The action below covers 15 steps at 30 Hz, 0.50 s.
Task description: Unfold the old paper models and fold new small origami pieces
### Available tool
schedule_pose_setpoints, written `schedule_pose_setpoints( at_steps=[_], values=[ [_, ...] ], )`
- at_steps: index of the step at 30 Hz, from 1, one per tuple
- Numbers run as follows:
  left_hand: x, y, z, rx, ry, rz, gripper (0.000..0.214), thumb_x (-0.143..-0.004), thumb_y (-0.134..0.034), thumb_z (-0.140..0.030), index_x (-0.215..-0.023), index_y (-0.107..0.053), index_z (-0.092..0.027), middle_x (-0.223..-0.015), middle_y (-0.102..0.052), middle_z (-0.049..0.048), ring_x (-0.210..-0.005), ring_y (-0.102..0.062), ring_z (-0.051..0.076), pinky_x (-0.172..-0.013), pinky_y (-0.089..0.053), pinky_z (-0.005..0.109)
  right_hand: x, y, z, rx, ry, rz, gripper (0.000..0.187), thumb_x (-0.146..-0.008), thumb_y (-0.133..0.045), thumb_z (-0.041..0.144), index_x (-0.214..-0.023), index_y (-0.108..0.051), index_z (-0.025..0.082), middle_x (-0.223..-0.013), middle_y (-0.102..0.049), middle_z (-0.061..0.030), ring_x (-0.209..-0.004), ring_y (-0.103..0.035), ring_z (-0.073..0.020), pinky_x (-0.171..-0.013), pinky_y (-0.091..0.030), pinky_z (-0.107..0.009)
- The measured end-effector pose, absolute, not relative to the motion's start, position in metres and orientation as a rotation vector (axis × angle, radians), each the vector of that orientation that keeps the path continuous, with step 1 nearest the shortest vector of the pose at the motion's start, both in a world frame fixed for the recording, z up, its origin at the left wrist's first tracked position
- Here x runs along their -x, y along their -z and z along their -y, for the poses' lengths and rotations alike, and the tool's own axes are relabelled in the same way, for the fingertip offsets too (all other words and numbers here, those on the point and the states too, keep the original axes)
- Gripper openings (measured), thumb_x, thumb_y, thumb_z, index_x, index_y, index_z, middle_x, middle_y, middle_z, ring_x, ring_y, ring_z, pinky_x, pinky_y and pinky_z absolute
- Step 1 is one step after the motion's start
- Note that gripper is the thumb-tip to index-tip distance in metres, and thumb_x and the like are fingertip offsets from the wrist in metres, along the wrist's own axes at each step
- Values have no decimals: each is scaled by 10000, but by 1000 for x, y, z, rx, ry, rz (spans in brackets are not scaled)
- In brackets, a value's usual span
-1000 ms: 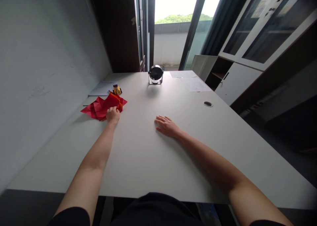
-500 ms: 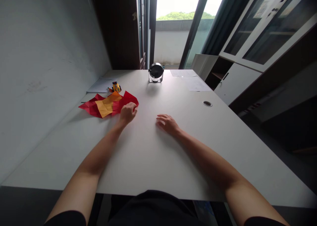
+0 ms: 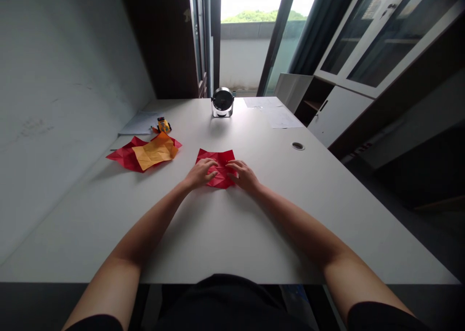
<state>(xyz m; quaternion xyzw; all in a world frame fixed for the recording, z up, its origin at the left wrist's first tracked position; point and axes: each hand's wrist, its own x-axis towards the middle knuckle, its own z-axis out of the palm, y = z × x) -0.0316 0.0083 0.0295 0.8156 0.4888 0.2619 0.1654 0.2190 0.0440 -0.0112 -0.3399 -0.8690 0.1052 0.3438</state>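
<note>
A creased red sheet of paper (image 3: 221, 176) lies on the white table in front of me, with fold lines across it. My left hand (image 3: 200, 173) rests over its left side, fingers apart and curved. Over its right edge is my right hand (image 3: 245, 176), fingers also spread, thumb toward the middle. Neither hand grips the sheet. To the left, an orange creased sheet (image 3: 154, 153) lies on top of more red creased paper (image 3: 125, 155).
A small yellow toy vehicle (image 3: 163, 125) stands behind the stacked papers, near white sheets (image 3: 140, 123) by the wall. A round black device on a metal stand (image 3: 222, 102) is at the back. Flat papers (image 3: 279, 117) and a cable hole (image 3: 298, 146) are on the right.
My left hand has brought a red sheet from the pile at left to the middle, between both hands, and has opened off it. My right hand now lies over the sheet's right edge.
</note>
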Motion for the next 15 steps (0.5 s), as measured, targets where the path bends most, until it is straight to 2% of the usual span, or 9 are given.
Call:
schedule_pose_setpoints(
  at_steps=[4,8,10,12,15],
  values=[
    [64,-8,-22,-2291,-668,-1522,685,-820,-710,-419,-1454,-524,-237,-1473,-521,118,-1374,-447,330,-1165,-347,478,-218,15,-48,1086,-270,2389,512,-914,-660,409,-1397,-587,255,-1411,-599,-95,-1274,-536,-296,-1096,-415,-460],
    [74,3,-28,-2291,-671,-1606,767,-795,-725,-492,-1485,-495,-252,-1380,-567,128,-1270,-497,345,-1100,-374,485,-219,13,-48,1165,-249,2442,600,-904,-666,463,-1446,-543,238,-1402,-595,-118,-1257,-519,-320,-1079,-391,-472],
    [73,4,-28,-2288,-693,-1647,736,-772,-745,-489,-1444,-546,-264,-1264,-606,121,-1175,-530,339,-1047,-399,481,-219,12,-48,1174,-234,2438,622,-891,-682,467,-1450,-540,234,-1364,-607,-130,-1222,-522,-323,-1057,-393,-466],
    [70,3,-28,-2285,-722,-1656,618,-770,-748,-470,-1342,-636,-263,-1170,-623,111,-1105,-544,327,-1006,-417,475,-220,13,-49,1183,-228,2416,581,-888,-691,428,-1424,-564,242,-1312,-625,-130,-1182,-531,-314,-1031,-399,-454],
    [69,1,-26,-2287,-785,-1600,385,-783,-729,-387,-1144,-729,-252,-1107,-644,96,-1066,-553,308,-976,-439,458,-222,17,-52,1198,-257,2343,359,-880,-690,321,-1232,-681,248,-1181,-669,-105,-1093,-558,-284,-979,-418,-424]
  ],
)
